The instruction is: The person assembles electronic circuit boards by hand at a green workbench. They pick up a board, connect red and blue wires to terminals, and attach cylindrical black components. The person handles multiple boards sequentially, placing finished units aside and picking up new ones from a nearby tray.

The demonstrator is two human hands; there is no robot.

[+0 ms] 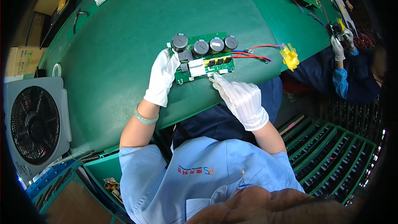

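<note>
While left hand [161,79] grips populated circuit board [199,65] mid-frame, presumably steadying it, right hand [242,99] meets its lower edge, grip unclear.

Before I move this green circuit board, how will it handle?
The circuit board looks flat and probably stiff. Four black cylinders along its far edge likely make that side heavier. The red wires, trailing right, look floppy and may swing.

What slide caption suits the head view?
Gloved left hand gripping a green circuit board, gloved right hand at its near edge.
</note>
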